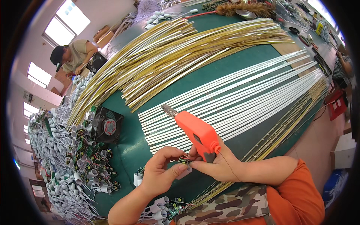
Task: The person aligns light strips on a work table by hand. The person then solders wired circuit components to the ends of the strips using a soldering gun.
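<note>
My right hand (219, 165) grips an orange soldering gun (198, 134) by its handle, its metal tip (168, 110) pointing up and left over the white strips. My left hand (161, 170) pinches a small green circuit board (183, 160) with thin red wires between thumb and fingers. The fingertips of both hands meet at this board, just below the gun's handle. A white plastic cap sits under the board against my left thumb.
Long white strips (240, 93) lie side by side on the green table (127, 150). A heap of gold strips (176, 48) lies behind. A small black fan (106, 125) and a pile of white caps with boards and wires (71, 165) are at left. Another person (73, 56) sits far left.
</note>
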